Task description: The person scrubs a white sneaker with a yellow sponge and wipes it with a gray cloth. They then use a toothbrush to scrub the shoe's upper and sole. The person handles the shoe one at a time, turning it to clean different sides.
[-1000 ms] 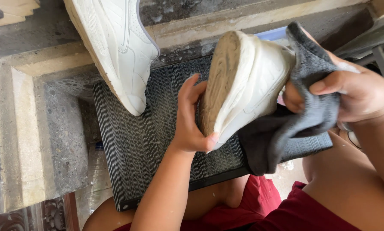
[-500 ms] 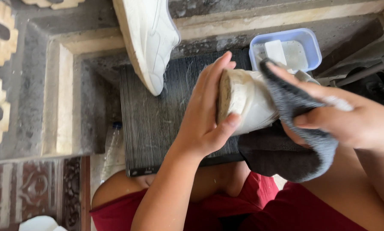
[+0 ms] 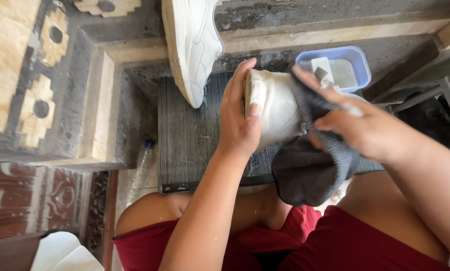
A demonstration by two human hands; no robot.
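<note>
Over the dark ribbed mat [image 3: 195, 145], white shoe [image 3: 275, 108] clamped in left hand [image 3: 240, 120], right hand [image 3: 365, 128] pressing grey cloth [image 3: 310, 170] against it: could slip, tipping the blue tub [image 3: 357, 55] just beyond.

White shoe [image 3: 277, 113], dark grey cloth [image 3: 305, 173], pale blue tub [image 3: 357, 60], black ribbed mat [image 3: 192, 135], red shorts [image 3: 345, 241].

A dark ribbed mat [image 3: 195, 145] lies on the floor; a white shoe [image 3: 192, 45] and blue tub [image 3: 357, 62] rest on it
</note>
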